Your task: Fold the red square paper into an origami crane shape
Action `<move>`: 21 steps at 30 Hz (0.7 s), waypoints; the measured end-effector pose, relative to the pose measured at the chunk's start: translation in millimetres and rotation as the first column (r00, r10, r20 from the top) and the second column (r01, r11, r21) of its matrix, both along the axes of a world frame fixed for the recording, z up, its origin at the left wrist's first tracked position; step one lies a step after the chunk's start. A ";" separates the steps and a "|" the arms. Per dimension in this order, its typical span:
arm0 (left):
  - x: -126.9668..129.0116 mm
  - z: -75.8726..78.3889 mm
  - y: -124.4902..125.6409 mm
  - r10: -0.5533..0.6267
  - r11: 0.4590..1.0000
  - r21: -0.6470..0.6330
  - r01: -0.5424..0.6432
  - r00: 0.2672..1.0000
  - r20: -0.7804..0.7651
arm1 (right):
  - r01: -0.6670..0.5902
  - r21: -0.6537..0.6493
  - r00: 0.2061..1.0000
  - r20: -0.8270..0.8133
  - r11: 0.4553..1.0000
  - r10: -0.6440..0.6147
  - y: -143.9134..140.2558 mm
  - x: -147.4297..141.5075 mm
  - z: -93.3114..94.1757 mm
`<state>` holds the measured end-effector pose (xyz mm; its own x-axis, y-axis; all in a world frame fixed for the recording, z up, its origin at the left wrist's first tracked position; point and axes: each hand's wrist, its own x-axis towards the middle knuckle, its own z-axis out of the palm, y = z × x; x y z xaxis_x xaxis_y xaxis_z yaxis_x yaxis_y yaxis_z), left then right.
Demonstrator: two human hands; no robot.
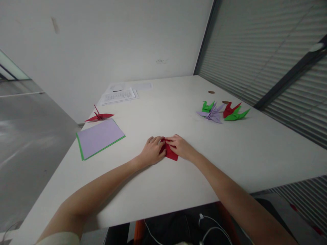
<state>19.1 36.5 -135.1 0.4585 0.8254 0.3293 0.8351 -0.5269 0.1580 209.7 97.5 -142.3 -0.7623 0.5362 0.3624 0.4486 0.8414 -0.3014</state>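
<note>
A small folded piece of red paper lies flat on the white table in front of me. My left hand presses on its left side with fingers curled over the edge. My right hand holds its upper right part, fingertips pinching the paper near the top. Both hands meet over the paper and hide most of it.
A stack of lilac and green paper sheets lies at the left edge. A red paper crane stands behind it. Green, lilac and red folded cranes sit at the right. White printed sheets lie at the back.
</note>
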 end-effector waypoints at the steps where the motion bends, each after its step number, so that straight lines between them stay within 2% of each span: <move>1: 0.3 0.1 0.1 0.001 1.000 -0.001 -0.001 1.000 -0.001 | 0.000 -0.003 1.000 0.013 1.000 0.000 -0.6 -0.2 0.9; 14: -5.1 2.5 3.8 -0.024 0.999 -0.038 0.024 1.000 0.006 | -0.003 -0.009 1.000 0.028 1.000 0.004 -5.6 -2.0 6.4; 21: -3.8 -0.4 4.0 -0.009 1.000 -0.012 0.009 1.000 0.020 | -0.006 0.008 0.999 0.046 1.000 0.006 -4.5 -1.8 6.1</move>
<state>15.3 40.5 -135.5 0.4593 0.8254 0.3282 0.8270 -0.5322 0.1811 207.9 93.0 -136.2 -0.7814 0.5287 0.3315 0.4566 0.8465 -0.2738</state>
